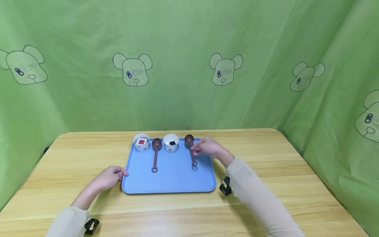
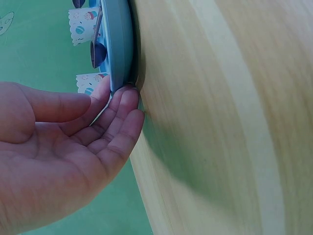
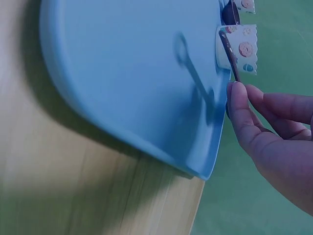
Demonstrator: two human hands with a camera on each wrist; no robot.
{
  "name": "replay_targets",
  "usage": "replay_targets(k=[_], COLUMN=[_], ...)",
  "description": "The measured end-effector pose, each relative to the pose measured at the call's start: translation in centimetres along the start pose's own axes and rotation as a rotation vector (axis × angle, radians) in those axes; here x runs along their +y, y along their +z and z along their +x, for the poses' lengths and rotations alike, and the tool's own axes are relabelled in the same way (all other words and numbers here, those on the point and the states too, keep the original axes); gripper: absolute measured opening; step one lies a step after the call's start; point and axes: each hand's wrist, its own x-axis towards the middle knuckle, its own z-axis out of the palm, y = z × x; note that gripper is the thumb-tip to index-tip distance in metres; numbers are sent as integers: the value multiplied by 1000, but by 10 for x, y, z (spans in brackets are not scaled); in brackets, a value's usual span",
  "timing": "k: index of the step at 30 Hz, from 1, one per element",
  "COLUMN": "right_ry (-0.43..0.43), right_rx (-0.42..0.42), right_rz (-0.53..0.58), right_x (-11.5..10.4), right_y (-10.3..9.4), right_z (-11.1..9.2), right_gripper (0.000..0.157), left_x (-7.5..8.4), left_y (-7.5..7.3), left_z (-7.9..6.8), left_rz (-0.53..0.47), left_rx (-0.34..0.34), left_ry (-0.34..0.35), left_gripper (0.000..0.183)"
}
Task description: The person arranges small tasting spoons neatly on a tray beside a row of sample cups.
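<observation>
My right hand [image 1: 206, 146] pinches the handle of a brown measuring spoon [image 1: 189, 140] between thumb and fingers. In the right wrist view the spoon's handle [image 3: 230, 54] is raised over the blue tray [image 3: 122, 73], with its shadow below; the bowl is mostly hidden by the fingers. At the tray's left edge, my left hand [image 1: 110, 177] holds the rim, one finger over it and others against its underside. A second brown spoon [image 1: 156, 144] lies on the tray between two printed paper cups. The left cup [image 1: 142, 147] contains a white piece with a red square.
The right paper cup [image 1: 171, 148] has something black in it. The tray rests on a wooden table [image 1: 160, 215]. Behind and to the right hangs a green curtain [image 1: 177, 105] with bear outlines.
</observation>
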Motion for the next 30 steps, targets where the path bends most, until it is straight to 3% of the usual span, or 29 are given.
replay_targets(k=[30], right_ry=[5], right_rx=[-6], right_rz=[-39], right_x=[12], right_y=[13], right_z=[7], right_gripper=[23], left_x=[0], left_y=[0], left_z=[0], left_rz=[3], left_rx=[2], left_ry=[8], left_gripper=[27])
